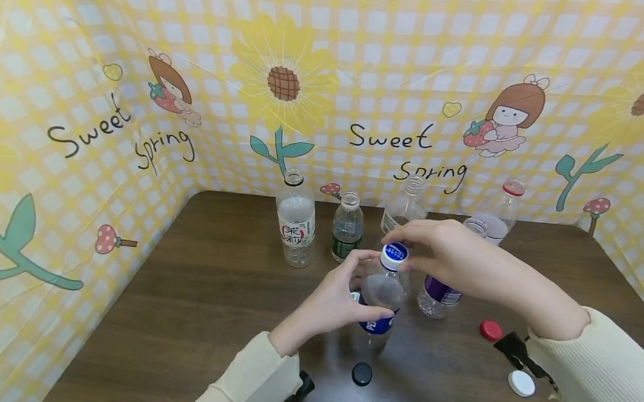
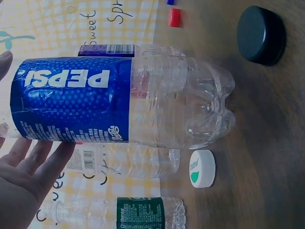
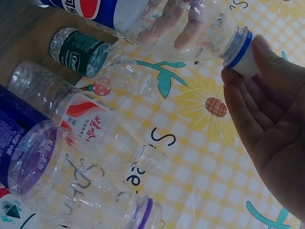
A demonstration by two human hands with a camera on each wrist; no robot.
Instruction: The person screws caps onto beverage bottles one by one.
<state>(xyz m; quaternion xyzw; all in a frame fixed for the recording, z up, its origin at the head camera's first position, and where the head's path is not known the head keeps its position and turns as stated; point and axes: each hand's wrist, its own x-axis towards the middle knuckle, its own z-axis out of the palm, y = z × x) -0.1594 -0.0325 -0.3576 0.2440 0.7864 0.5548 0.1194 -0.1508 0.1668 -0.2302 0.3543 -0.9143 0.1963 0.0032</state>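
Observation:
Upright in front of me is a clear plastic Pepsi bottle [image 2: 71, 100] with a blue label; I cannot tell whether its base touches the table. My left hand [image 1: 335, 302] holds the bottle by its upper body, thumb on one side and fingers on the other. A white cap with a blue top [image 1: 394, 255] sits on the mouth of that bottle. Thumb and fingers of my right hand [image 1: 442, 256] pinch this cap, plainly visible in the right wrist view too. A black cap [image 1: 362, 374] lies on the table just in front of the bottle.
Behind stand several capless bottles: one with a white label [image 1: 297, 227], a small green-labelled one [image 1: 348, 229], a purple-labelled one [image 1: 441, 292] and a red-necked one [image 1: 504, 213]. A red cap [image 1: 491, 331] and a white cap [image 1: 521, 383] lie at right. A patterned cloth hangs behind.

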